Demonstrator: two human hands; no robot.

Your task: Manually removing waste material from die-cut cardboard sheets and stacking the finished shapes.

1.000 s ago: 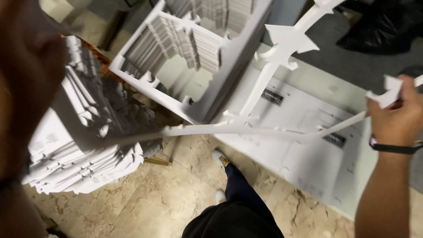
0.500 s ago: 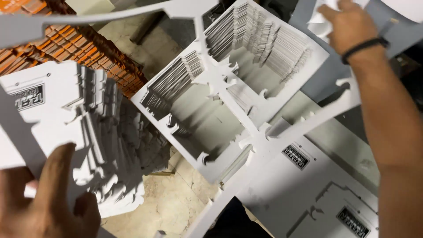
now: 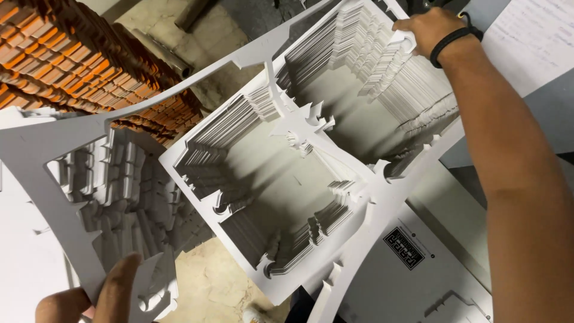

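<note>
**Cut-out frame swung wide across the stacks**

Since half a second ago the view has dropped closer, and my right hand (image 3: 429,29) has slid from the far right edge to the far rim of the white stack (image 3: 311,179), while my left hand (image 3: 98,296) has shifted right along the near edge. I see the thin white cut-out frame (image 3: 57,155) stretched between the two hands, running from near left up to far right above the stack. My left fingers (image 3: 119,281) pinch its near-left corner, thumb on top. My right fingers are curled over the frame's far end where it meets the stack rim; I cannot tell how tightly they close. A black band (image 3: 449,43) circles that wrist. A second, lower pile of die-cut sheets (image 3: 128,197) lies to the left under the frame. Orange bricks (image 3: 78,60) sit far left. A flat printed sheet (image 3: 412,269) lies near right on the tabletop, beside the stack.
</note>
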